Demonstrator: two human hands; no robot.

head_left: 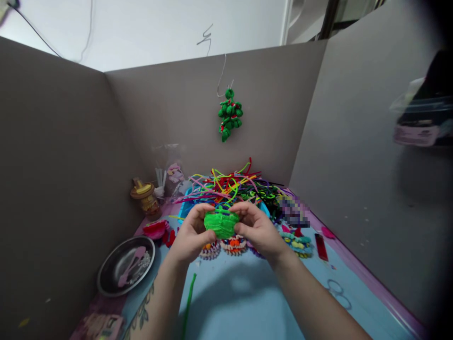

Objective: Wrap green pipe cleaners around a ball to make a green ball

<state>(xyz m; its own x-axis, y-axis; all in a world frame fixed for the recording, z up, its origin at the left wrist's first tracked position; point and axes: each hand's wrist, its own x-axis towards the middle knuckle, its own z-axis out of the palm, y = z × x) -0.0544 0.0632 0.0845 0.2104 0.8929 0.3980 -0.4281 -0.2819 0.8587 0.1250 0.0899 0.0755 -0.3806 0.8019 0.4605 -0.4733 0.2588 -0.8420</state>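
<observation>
Between both hands, raised above the table, is a bright green fuzzy cup-shaped piece [222,224] that looks wound from pipe cleaners. My left hand [194,233] grips its left side, thumb at the front and fingers curled behind the rim. On the opposite side, my right hand [257,230] pinches it the same way. A single green pipe cleaner [189,300] lies on the blue table mat [244,307] below my left hand. Just behind the piece sit small beaded-looking round crafts [234,245], partly covered by the hands.
A blue basket [181,208] heaped with coloured pipe cleaners [226,184] stands at the back. At left are a metal bowl [102,278] with a pink scoop [130,267] and a brown jar [146,200]. Scissors [339,293] lie right. A green craft [230,115] hangs on the partition.
</observation>
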